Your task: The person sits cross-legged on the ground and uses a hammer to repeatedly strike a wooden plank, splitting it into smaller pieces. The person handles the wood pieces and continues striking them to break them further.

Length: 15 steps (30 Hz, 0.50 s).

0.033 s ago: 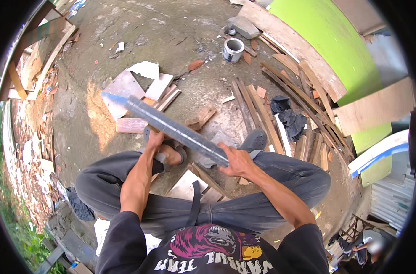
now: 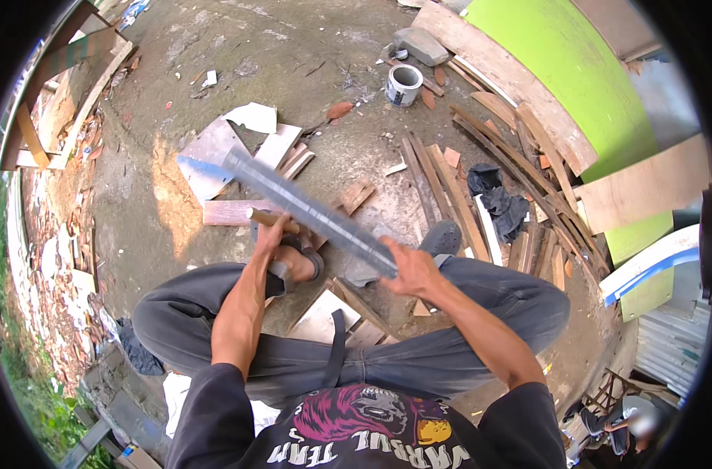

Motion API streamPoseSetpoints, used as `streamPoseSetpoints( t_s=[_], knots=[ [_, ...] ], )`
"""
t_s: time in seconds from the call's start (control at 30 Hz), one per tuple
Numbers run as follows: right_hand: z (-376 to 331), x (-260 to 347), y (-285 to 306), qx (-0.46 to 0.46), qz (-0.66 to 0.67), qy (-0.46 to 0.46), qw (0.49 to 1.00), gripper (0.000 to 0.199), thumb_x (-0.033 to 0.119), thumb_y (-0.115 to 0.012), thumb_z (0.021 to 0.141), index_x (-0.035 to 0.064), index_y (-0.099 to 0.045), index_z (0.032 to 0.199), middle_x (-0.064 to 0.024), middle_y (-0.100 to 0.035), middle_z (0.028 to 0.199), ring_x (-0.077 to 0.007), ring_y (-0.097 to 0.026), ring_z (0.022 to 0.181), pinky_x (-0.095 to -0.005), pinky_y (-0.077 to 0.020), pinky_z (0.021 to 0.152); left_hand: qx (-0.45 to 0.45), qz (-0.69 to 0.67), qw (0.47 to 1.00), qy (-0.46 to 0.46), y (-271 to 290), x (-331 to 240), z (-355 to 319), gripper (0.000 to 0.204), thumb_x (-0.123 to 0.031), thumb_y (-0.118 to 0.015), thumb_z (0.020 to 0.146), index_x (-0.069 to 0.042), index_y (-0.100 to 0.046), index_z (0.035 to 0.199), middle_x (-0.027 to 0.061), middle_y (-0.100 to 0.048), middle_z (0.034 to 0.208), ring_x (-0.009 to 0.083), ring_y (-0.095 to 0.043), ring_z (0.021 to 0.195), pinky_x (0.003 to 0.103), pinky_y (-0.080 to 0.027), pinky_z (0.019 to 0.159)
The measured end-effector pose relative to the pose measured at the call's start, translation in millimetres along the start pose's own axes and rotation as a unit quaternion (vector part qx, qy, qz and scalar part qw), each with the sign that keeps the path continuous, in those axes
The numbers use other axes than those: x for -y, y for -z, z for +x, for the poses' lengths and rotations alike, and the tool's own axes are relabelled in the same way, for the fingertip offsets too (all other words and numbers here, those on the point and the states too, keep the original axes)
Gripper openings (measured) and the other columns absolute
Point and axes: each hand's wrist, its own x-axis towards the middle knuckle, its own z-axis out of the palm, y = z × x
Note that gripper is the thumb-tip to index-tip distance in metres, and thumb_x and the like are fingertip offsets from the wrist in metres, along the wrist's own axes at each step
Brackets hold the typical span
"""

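Note:
My right hand point(image 2: 414, 270) is closed round the near end of a long, straight grey bar point(image 2: 313, 207) with a pale streak along it. Motion smears the bar, and I cannot tell exactly what kind it is. It slants up to the left across the space before my knees. Below its middle, my left hand point(image 2: 271, 233) grips a light wooden stick point(image 2: 268, 219), whose round left end shows; the bar partly covers its right side. Beneath the stick are my sandalled left foot point(image 2: 299, 264) and a block of wood point(image 2: 356, 197).
Boards point(image 2: 215, 156) lie on the ground ahead. An open paint tin point(image 2: 403, 86) stands near a stone point(image 2: 421, 47). At right are wood strips point(image 2: 450, 187), black plastic point(image 2: 496, 203) and a green panel point(image 2: 575, 70). Another person point(image 2: 633, 414) sits at the lower right.
The grey bar has risen and its far end has swung upward, away from my left hand. The wooden stick's end now shows beside it. My left hand stays nearly in place.

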Motion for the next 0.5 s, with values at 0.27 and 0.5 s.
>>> streamPoseSetpoints(
  t_s=[0.27,0.5],
  knots=[
    [51.2,-20.4,51.0,-0.230,0.095,-0.118,0.961,0.080,0.036,-0.072,0.077,0.0004,-0.036,0.139,-0.0317,-0.067,0.101,-0.0465,-0.068,0.092,-0.0505,-0.0538,0.083,-0.052,-0.120,0.991,-0.016,4.2,-54.6,18.1,0.018,-0.023,-0.067,0.093,-0.007,-0.060,0.089,0.0079,-0.069,0.095,0.0173,-0.066,0.092,0.033,-0.054,0.076],
    [58.2,-73.7,17.7,-0.202,0.078,-0.258,0.942,0.081,0.043,-0.072,0.076,-0.0023,-0.039,0.134,-0.0320,-0.068,0.103,-0.0473,-0.066,0.099,-0.0496,-0.0516,0.089,-0.060,-0.218,0.974,0.012,7.7,-73.0,18.1,0.023,-0.027,-0.059,0.095,-0.016,-0.047,0.079,0.0014,-0.059,0.081,0.0224,-0.066,0.106,0.046,-0.047,0.093]
  ],
)
